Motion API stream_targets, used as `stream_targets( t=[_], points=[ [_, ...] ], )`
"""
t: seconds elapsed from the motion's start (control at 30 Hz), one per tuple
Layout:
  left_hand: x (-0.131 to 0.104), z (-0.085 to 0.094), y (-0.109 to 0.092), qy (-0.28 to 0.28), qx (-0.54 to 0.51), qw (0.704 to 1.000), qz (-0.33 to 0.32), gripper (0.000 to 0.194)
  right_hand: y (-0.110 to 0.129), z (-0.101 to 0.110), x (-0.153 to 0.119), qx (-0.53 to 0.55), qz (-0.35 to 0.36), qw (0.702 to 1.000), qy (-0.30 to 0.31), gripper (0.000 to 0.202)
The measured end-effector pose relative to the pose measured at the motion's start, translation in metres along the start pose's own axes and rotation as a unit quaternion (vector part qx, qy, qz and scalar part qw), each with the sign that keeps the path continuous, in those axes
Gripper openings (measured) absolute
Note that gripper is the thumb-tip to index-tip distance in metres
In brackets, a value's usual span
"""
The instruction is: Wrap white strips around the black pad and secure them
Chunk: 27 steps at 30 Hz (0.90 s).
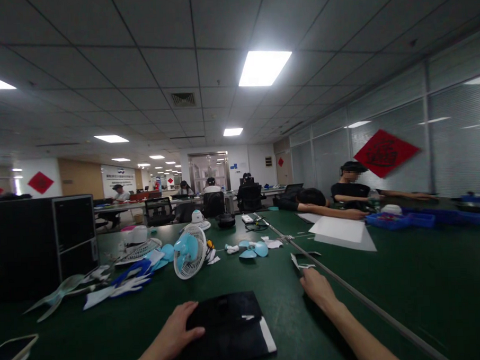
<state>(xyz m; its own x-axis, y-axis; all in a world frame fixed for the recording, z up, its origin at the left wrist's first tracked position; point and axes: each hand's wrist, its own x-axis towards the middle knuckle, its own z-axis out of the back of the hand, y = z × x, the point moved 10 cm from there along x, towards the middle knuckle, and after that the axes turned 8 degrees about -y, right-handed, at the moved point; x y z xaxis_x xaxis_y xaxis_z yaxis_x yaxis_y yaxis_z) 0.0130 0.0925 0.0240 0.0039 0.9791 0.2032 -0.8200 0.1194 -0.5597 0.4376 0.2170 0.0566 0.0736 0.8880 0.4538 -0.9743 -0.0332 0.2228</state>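
1. On my feed the desk (286, 326) reads dark green.
2. I see a black folder (226, 334) with a white strip along one side.
3. The small piece (299, 262) looks whitish.
4. The fan (189, 252) shows light blue within a white grille.
5. The loose blades (260, 248) are light blue.
6. The gloves (123, 287) mix white and deep blue.
7. I get blue trays (388, 221) and white sheets (337, 229).
8. The wall diamond (385, 152) is red with dark lettering.

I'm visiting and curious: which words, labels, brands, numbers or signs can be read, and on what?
No text is clear enough to quote.
Large red diamond sign, right: dark characters, too blurred.
White wall sign, back left: rows of characters, too small.
Red diamond sign on the left pillar: too blurred.
Computer tower: no readable label.
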Motion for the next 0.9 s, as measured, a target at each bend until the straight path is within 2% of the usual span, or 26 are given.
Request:
stream_targets(
  t=[0.17,0.27,0.4,0.47,0.53,0.63,0.7,0.77,0.83,0.9],
  points=[
    [0.006,-0.004,0.01,-0.004,-0.003,1.0,-0.008,0.081,-0.024,0.026,0.008,0.006,-0.029,0.999,-0.04,0.027],
    [0.007,-0.005,0.012,-0.004,-0.004,1.0,-0.01,0.08,-0.026,0.048,0.007,0.027,-0.033,0.995,-0.088,0.03],
    [0.005,-0.005,0.01,-0.007,-0.012,1.0,-0.015,0.079,-0.005,0.08,-0.003,0.14,-0.009,0.973,-0.184,0.032],
    [0.006,-0.005,0.01,-0.012,-0.01,1.0,-0.016,0.079,0.013,0.091,-0.01,0.218,0.019,0.954,-0.206,0.034],
    [0.009,-0.001,0.011,-0.032,-0.009,0.999,-0.023,0.078,0.033,0.099,-0.018,0.304,0.052,0.93,-0.202,0.035],
    [0.015,0.022,0.012,-0.123,-0.026,0.991,-0.035,0.071,0.063,0.097,-0.029,0.431,0.072,0.892,-0.121,0.035],
    [0.017,0.045,0.014,-0.2,-0.055,0.978,-0.029,0.068,0.084,0.085,-0.038,0.51,0.066,0.857,-0.019,0.036],
    [0.016,0.065,0.017,-0.253,-0.101,0.962,-0.014,0.069,0.103,0.071,-0.05,0.576,0.054,0.812,0.081,0.035],
    [0.014,0.074,0.015,-0.258,-0.169,0.951,-0.004,0.073,0.121,0.058,-0.063,0.618,0.049,0.769,0.156,0.032],
    [0.013,0.067,0.007,-0.201,-0.261,0.944,0.005,0.079,0.135,0.047,-0.075,0.625,0.053,0.748,0.215,0.029]
  ],
)
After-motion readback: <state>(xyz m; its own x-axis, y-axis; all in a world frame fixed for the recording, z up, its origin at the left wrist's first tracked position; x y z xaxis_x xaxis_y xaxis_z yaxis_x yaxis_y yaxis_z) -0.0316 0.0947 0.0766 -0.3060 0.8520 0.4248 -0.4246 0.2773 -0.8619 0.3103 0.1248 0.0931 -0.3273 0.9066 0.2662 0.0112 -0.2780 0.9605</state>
